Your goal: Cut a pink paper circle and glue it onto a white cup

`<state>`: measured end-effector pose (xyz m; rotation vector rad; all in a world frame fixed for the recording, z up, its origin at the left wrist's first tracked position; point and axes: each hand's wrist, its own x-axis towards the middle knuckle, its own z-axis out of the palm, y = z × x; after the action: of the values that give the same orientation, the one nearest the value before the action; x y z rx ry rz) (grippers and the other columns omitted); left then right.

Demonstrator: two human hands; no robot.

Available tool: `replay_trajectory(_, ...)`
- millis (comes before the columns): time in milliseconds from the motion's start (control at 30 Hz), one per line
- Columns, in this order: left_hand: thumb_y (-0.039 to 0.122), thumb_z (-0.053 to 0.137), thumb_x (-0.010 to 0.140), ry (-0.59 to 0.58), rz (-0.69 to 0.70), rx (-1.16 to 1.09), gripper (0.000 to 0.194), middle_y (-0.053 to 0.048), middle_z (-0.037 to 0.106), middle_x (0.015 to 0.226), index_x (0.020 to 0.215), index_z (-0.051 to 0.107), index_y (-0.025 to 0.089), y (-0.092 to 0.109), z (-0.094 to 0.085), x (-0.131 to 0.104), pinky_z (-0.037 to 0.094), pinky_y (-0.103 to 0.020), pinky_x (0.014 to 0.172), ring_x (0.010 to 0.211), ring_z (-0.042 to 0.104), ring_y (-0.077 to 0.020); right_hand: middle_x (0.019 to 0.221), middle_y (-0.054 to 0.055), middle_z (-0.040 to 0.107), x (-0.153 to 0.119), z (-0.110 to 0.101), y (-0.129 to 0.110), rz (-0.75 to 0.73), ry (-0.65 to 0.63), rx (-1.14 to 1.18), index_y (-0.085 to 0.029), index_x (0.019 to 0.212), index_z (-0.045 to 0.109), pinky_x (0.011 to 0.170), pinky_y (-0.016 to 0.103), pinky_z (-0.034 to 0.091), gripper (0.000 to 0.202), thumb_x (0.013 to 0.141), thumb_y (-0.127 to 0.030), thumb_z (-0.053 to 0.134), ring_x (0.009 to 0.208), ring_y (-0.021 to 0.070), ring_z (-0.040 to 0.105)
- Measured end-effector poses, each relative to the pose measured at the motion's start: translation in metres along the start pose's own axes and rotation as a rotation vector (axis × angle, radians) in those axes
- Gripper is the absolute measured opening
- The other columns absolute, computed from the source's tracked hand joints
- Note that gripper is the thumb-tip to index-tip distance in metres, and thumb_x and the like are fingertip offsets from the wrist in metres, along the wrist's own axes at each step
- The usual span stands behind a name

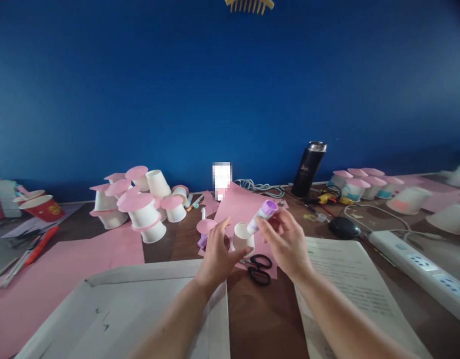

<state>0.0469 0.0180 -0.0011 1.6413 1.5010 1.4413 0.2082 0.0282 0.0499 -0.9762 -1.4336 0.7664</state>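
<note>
My left hand [218,252] is curled round the left side of a white paper cup [249,245], its thumb across the cup's lower front. In my right hand [287,239] is a glue stick [262,215] with a purple end, held tilted. The lower tip of the glue stick is at the cup's round top edge; whether they touch I cannot tell. Black-handled scissors [259,269] lie just in front of the cup, on a pink paper sheet [239,205]. A pink paper disc [205,227] is partly hidden behind my left fingers.
White cups with pink discs [142,212] are stacked at the left, and several more [356,189] stand at the right. A black flask [308,169] rises near the blue wall. Printed pages [349,284], a power strip [420,269] and a black mouse [344,227] lie rightward.
</note>
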Motion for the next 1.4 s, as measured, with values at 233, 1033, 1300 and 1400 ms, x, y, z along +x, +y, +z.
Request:
replay_trajectory(233, 0.031, 0.077, 0.06, -0.092, -0.086, 0.028, 0.066, -0.013, 0.059, 0.121, 0.121, 0.055, 0.021, -0.003, 0.012, 0.0, 0.038, -0.042, 0.094, 0.113, 0.052, -0.0316, 0.082, 0.003, 0.063, -0.005, 0.005, 0.008, -0.051, -0.082, -0.19, -0.021, 0.099, 0.058, 0.063, 0.026, 0.046, 0.023, 0.083, -0.037, 0.058, 0.065, 0.0134, 0.056)
replay_trajectory(1033, 0.033, 0.067, 0.072, -0.175, -0.005, 0.297, 0.037, -0.004, 0.067, 0.096, 0.106, 0.058, 0.021, -0.005, 0.012, 0.002, 0.043, -0.03, 0.077, 0.089, 0.06, -0.0206, 0.086, 0.004, 0.06, -0.005, 0.006, 0.01, -0.264, -0.148, -0.422, -0.019, 0.096, 0.056, 0.066, 0.027, 0.045, 0.016, 0.088, -0.033, 0.053, 0.073, 0.0163, 0.056)
replay_trajectory(1300, 0.029, 0.065, 0.073, -0.16, -0.022, 0.355, 0.032, -0.006, 0.066, 0.094, 0.103, 0.058, 0.019, -0.008, 0.014, 0.001, 0.043, -0.03, 0.077, 0.089, 0.06, -0.0203, 0.086, 0.005, 0.064, -0.007, 0.015, 0.016, -0.236, -0.125, -0.4, -0.019, 0.097, 0.058, 0.068, 0.027, 0.046, 0.019, 0.087, -0.035, 0.055, 0.077, 0.0176, 0.061)
replay_trajectory(1400, 0.028, 0.065, 0.073, -0.146, 0.0, 0.376, 0.027, -0.006, 0.065, 0.089, 0.097, 0.059, 0.018, -0.009, 0.015, 0.0, 0.043, -0.03, 0.075, 0.087, 0.06, -0.0205, 0.086, 0.005, 0.066, -0.007, 0.02, 0.016, -0.218, -0.126, -0.386, -0.019, 0.097, 0.058, 0.067, 0.027, 0.047, 0.02, 0.087, -0.036, 0.054, 0.077, 0.0183, 0.063)
